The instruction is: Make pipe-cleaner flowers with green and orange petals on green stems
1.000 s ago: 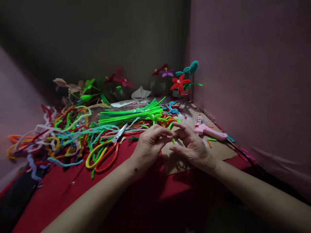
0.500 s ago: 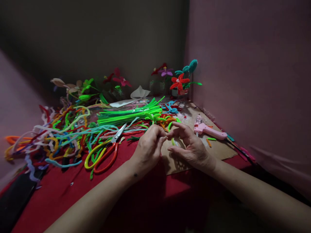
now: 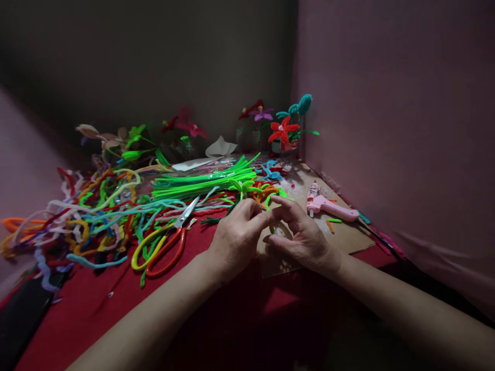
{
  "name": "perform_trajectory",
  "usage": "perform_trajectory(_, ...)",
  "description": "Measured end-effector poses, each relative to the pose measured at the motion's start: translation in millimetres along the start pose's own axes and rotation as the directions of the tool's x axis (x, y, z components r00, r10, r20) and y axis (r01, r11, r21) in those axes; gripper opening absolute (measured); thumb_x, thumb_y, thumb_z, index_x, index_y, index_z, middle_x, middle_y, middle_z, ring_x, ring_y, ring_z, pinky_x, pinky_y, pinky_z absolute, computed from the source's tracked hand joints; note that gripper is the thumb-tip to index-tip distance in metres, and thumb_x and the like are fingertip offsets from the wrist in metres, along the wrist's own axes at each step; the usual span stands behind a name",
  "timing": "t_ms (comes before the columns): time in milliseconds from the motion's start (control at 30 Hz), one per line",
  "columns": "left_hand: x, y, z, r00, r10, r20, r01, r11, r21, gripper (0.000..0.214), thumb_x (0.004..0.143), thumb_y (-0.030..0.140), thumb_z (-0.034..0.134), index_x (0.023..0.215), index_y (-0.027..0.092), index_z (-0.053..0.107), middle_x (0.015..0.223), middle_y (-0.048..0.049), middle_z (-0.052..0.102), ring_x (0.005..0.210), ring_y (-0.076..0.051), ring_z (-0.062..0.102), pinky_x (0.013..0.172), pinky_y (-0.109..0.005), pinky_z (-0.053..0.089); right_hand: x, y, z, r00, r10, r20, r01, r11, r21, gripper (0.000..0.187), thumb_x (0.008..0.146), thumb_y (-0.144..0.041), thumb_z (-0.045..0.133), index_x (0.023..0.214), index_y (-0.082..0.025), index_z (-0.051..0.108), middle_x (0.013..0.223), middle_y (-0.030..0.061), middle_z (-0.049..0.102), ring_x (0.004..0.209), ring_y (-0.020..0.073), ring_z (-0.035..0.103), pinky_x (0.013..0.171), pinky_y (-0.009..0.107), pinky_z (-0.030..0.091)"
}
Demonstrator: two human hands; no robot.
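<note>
A bright green pipe cleaner (image 3: 268, 202), bent into a curve, lies between my two hands at the edge of the cardboard. My right hand (image 3: 303, 232) curls around it, fingers and thumb bent toward each other. Coming in from the left, my left hand (image 3: 236, 232) is closed, its fingertips meeting the piece at the right fingers; its grip is partly hidden. Just above the left knuckles shows a green pipe cleaner flower (image 3: 242, 186). Orange pipe cleaner pieces (image 3: 265, 194) lie behind the hands.
Scissors (image 3: 164, 247) with yellow and red handles lie left of my hands. Beyond are green pipe cleaners (image 3: 204, 178) and a tangle of coloured ones (image 3: 112, 211). A pink glue gun (image 3: 332, 207) rests on cardboard (image 3: 348, 239). Finished flowers (image 3: 284, 129) stand at the back.
My left fingers have moved right and forward, from a pinch beside the right fingertips onto the curved green piece. The right hand stays nearly in place. The whole view has shifted slightly.
</note>
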State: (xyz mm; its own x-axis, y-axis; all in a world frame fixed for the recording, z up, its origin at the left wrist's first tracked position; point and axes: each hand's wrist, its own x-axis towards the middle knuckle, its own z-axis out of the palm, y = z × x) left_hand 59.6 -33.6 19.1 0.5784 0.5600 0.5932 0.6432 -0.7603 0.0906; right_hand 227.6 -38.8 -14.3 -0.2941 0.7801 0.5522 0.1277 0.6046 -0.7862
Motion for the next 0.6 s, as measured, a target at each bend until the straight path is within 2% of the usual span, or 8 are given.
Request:
perform_trajectory(133, 1.6, 0.0, 0.4, 0.993, 0.085, 0.082, -0.092, 0.992, 0.083, 0.014, 0.084, 0.016, 0.045, 0.09, 0.012, 0.057, 0.083, -0.0061, 0.049, 0.075, -0.018, 0.045, 0.058, -0.027, 0.039, -1.0, 2.7, 1.0, 1.0, -0.004, 0.019, 0.003, 0.999, 0.043, 0.066, 0.073, -0.014, 0.061, 0.13, -0.027, 0.031, 0.1, 0.0037, 0.055, 0.095, 0.0163, 0.055, 0.089, 0.033, 0.044)
perform_trajectory(200, 1.7, 1.3, 2.0, 0.992, 0.073, 0.102, -0.082, 0.993, 0.09, 0.014, 0.084, 0.018, 0.044, 0.085, 0.01, 0.055, 0.084, -0.0082, 0.049, 0.075, -0.018, 0.044, 0.057, -0.027, 0.038, -1.1, 4.2, 1.5, 1.0, -0.006, 0.026, 0.005, 0.999, 0.044, 0.066, 0.073, -0.015, 0.062, 0.13, -0.028, 0.031, 0.101, 0.0035, 0.055, 0.095, 0.0161, 0.055, 0.088, 0.032, 0.044)
perform_trajectory(300, 2.3, 4.8, 0.7, 0.993, -0.064, 0.103, 0.069, 0.996, -0.053, 0.013, 0.085, 0.017, 0.041, 0.08, 0.013, 0.052, 0.082, -0.007, 0.047, 0.073, -0.017, 0.044, 0.059, -0.028, 0.039, 0.0, 6.3, 1.1, 0.999, -0.029, 0.016, 0.029, 0.999, 0.026, 0.064, 0.075, -0.019, 0.063, 0.13, -0.028, 0.031, 0.101, 0.004, 0.055, 0.096, 0.0168, 0.054, 0.09, 0.035, 0.043)
perform_trajectory(367, 4.2, 6.9, -4.6, 0.966, -0.202, 0.162, 0.239, 0.937, -0.257, 0.013, 0.084, 0.017, 0.041, 0.073, 0.016, 0.049, 0.078, -0.0037, 0.046, 0.07, -0.015, 0.044, 0.061, -0.027, 0.038, 1.2, 7.8, 0.0, 0.998, -0.05, -0.026, 0.05, 0.999, 0.008, 0.062, 0.076, -0.022, 0.063, 0.129, -0.028, 0.032, 0.099, 0.0042, 0.055, 0.096, 0.0173, 0.054, 0.092, 0.037, 0.042)
perform_trajectory(433, 6.9, 7.3, -11.6, 0.889, -0.33, 0.318, 0.451, 0.754, -0.478, 0.013, 0.081, 0.019, 0.046, 0.068, 0.016, 0.048, 0.071, -0.0005, 0.045, 0.065, -0.012, 0.043, 0.058, -0.025, 0.036, 2.0, 8.6, -1.5, 0.995, -0.07, -0.076, 0.069, 0.998, -0.012, 0.062, 0.075, -0.023, 0.065, 0.128, -0.028, 0.033, 0.099, 0.0044, 0.054, 0.096, 0.0178, 0.054, 0.093, 0.039, 0.041)
perform_trajectory(500, 9.2, 5.4, -17.0, 0.758, -0.364, 0.542, 0.653, 0.422, -0.629, 0.01, 0.076, 0.021, 0.05, 0.067, 0.016, 0.048, 0.062, 0.0015, 0.043, 0.055, -0.01, 0.04, 0.051, -0.023, 0.032, 1.4, 7.7, -2.5, 0.991, -0.105, -0.088, 0.103, 0.994, -0.029, 0.064, 0.074, -0.023, 0.067, 0.128, -0.029, 0.034, 0.1, 0.0045, 0.053, 0.096, 0.0182, 0.054, 0.092, 0.04, 0.042)
perform_trajectory(567, 10.2, 2.2, -18.3, 0.622, -0.273, 0.734, 0.769, 0.036, -0.638, 0.009, 0.071, 0.021, 0.053, 0.065, 0.015, 0.05, 0.055, 0.0023, 0.04, 0.047, -0.008, 0.035, 0.044, -0.022, 0.026, -1.0, 4.8, -2.1, 0.986, -0.149, -0.072, 0.148, 0.989, -0.031, 0.065, 0.073, -0.022, 0.067, 0.129, -0.029, 0.034, 0.102, 0.0048, 0.052, 0.096, 0.0186, 0.054, 0.092, 0.04, 0.043)
perform_trajectory(600, 10.2, 0.8, -17.5, 0.572, -0.202, 0.795, 0.79, -0.126, -0.601, 0.009, 0.069, 0.02, 0.053, 0.063, 0.014, 0.05, 0.053, 0.0023, 0.039, 0.045, -0.007, 0.032, 0.042, -0.022, 0.024, -2.7, 2.6, -1.4, 0.984, -0.167, -0.066, 0.166, 0.986, -0.022, 0.065, 0.074, -0.021, 0.066, 0.129, -0.03, 0.033, 0.103, 0.005, 0.052, 0.096, 0.0187, 0.054, 0.092, 0.041, 0.043)
